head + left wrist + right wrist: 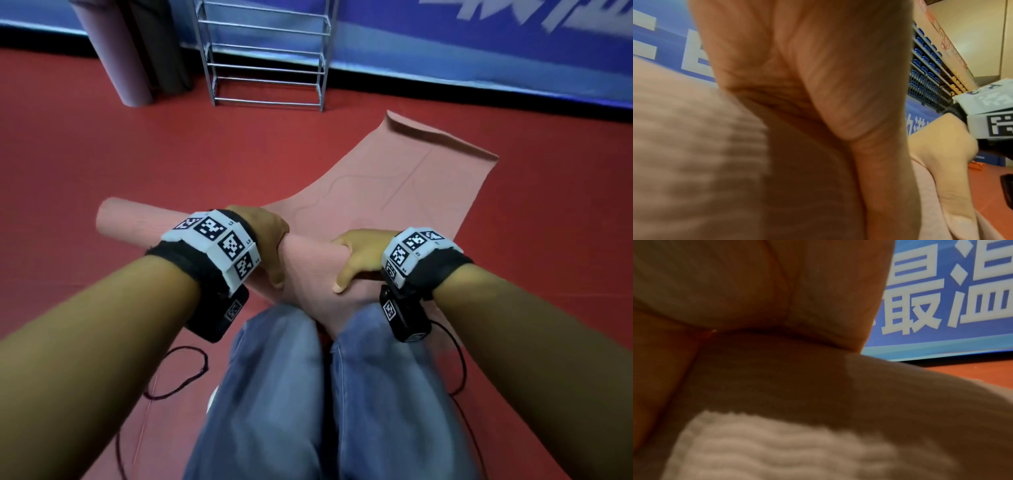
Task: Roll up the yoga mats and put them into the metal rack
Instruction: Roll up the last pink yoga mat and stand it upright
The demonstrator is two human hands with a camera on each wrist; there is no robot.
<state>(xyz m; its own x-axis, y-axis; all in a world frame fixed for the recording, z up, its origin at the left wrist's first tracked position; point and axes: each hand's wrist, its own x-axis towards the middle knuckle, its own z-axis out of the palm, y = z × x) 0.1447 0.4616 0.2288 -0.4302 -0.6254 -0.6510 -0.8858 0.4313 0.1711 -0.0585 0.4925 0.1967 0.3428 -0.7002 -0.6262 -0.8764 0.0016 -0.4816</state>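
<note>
A pink yoga mat (387,185) lies half unrolled on the red floor, its near part wound into a roll (137,222) across my knees. My left hand (265,236) grips the roll from above, thumb down its near side. To the right, my right hand (359,253) grips the same roll, thumb hooked over the near side. Both wrist views show a palm pressed on the ribbed mat (684,146) (777,443). The metal rack (267,54) stands empty against the blue wall, beyond the mat's far end.
Two rolled mats, one mauve (113,51) and one dark (161,48), stand upright left of the rack. A blue banner wall (479,51) bounds the floor at the back. My jeans-clad knees (308,377) are under the roll. Thin cables (178,373) trail on the floor.
</note>
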